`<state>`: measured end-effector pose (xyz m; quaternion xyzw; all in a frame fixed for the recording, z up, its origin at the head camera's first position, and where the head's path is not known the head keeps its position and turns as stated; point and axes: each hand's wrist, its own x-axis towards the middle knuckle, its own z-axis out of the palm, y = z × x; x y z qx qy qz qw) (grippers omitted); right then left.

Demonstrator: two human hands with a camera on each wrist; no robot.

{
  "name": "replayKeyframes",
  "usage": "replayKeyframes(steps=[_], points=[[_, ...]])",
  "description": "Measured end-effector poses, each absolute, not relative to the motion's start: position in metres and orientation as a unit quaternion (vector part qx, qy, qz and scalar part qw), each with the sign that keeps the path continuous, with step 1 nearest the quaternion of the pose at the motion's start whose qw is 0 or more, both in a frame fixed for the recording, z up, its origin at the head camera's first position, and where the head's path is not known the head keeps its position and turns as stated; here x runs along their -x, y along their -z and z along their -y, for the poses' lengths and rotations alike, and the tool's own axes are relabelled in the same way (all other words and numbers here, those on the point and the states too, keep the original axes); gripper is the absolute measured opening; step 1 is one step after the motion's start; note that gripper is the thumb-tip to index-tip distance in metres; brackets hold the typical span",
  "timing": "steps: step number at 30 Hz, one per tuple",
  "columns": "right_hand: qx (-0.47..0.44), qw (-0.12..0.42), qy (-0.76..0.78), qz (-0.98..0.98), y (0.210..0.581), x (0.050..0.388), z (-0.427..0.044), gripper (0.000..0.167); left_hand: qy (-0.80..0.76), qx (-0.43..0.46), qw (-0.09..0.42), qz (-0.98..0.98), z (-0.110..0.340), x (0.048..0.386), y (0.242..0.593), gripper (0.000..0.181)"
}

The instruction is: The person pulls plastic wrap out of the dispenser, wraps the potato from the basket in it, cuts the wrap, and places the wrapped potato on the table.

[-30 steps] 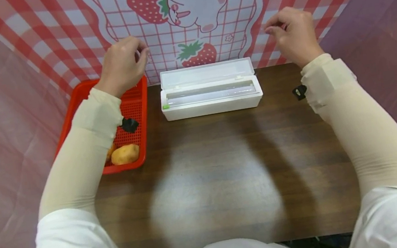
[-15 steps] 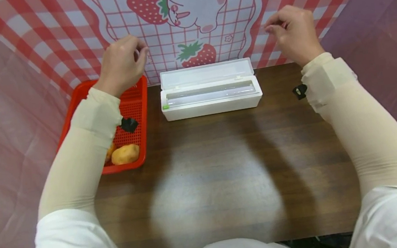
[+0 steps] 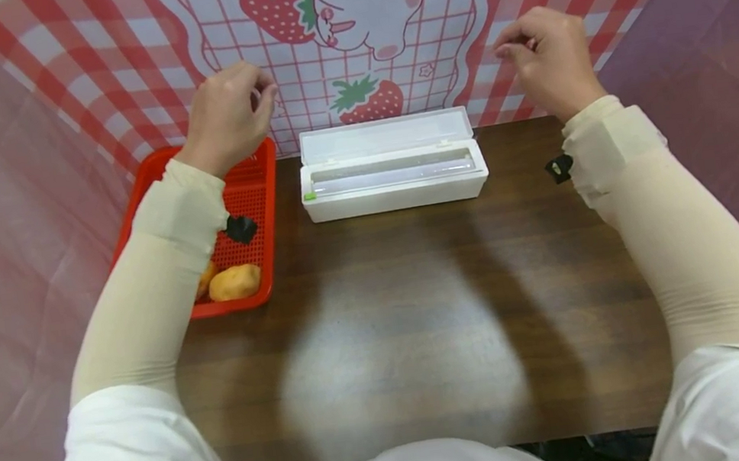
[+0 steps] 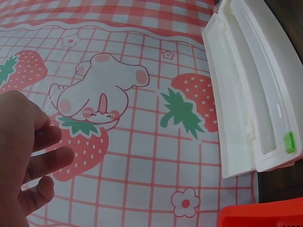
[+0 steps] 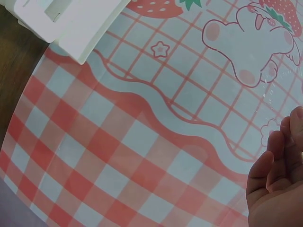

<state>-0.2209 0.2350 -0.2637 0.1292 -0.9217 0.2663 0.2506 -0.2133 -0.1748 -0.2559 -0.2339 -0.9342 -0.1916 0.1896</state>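
Note:
Raised at the left, my left hand pinches with thumb and index finger; my right hand does likewise at the right. Faint glints of a clear film show by the left fingertips in the left wrist view, where the left hand has its other fingers loosely bent. Similar glints of film lie above the right hand in the right wrist view. The film's full extent cannot be made out. Between and below the hands, a white box stands with its lid raised and a clear roll inside.
A red basket with yellowish, potato-like items sits on the left of the brown wooden table, partly under the left forearm. A strawberry-patterned, red-checked cloth hangs behind the box. Pinkish sheets flank the table.
Both hands have risen very slightly in the head view, their pinching pose unchanged. The basket and box appear slightly shifted with the camera.

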Motion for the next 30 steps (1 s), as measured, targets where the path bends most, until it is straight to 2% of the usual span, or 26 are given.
replayKeyframes(steps=[19,30], points=[[-0.13,0.254,-0.261,0.922,0.26,0.22,-0.237,0.025,0.188,0.233,0.189,0.935,0.173,0.21,0.251,0.027],[-0.17,0.292,-0.259,0.905,0.264,0.206,-0.242,0.021,0.17,0.26,0.208,0.928,0.177,0.192,0.251,0.026]])
